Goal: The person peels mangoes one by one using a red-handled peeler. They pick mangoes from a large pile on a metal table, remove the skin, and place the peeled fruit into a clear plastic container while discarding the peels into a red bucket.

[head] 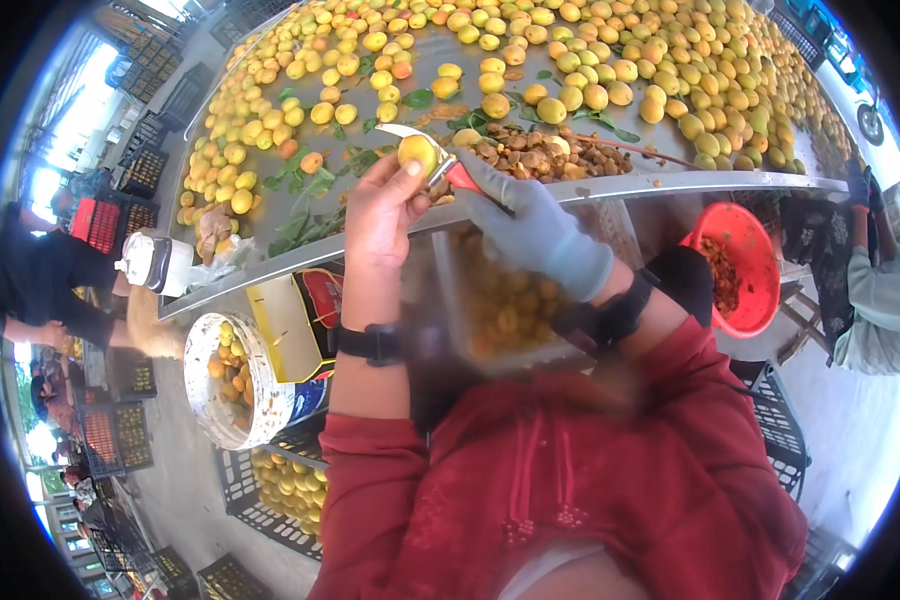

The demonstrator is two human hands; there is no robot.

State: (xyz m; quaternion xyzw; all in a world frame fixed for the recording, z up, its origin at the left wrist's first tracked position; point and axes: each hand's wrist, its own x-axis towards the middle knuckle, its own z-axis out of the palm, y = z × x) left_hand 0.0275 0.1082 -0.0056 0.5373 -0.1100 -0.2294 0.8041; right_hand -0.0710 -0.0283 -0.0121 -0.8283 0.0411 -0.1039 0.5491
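Note:
My bare left hand [382, 206] pinches a yellow apricot [418, 154], thumb on its near side. My right hand [536, 229], in a grey-blue work glove, grips a red-handled cutting tool [461, 178] that looks like pruning shears. Its curved, pointed steel blade [399, 130] reaches behind the apricot, and the metal near the handle sits against the fruit's right side. How far it has cut in is hidden. Both hands are over the near edge of a metal table [450, 56]. Just beyond my right hand lies a heap of brown apricot stones [540, 154].
Many apricots [705, 82] and green leaves [322, 180] cover the table. Below stand a white bucket [195, 382] with fruit, a yellow-edged box [277, 322], a red basin [757, 262] and a black crate of apricots [270, 517]. Other people are at both sides.

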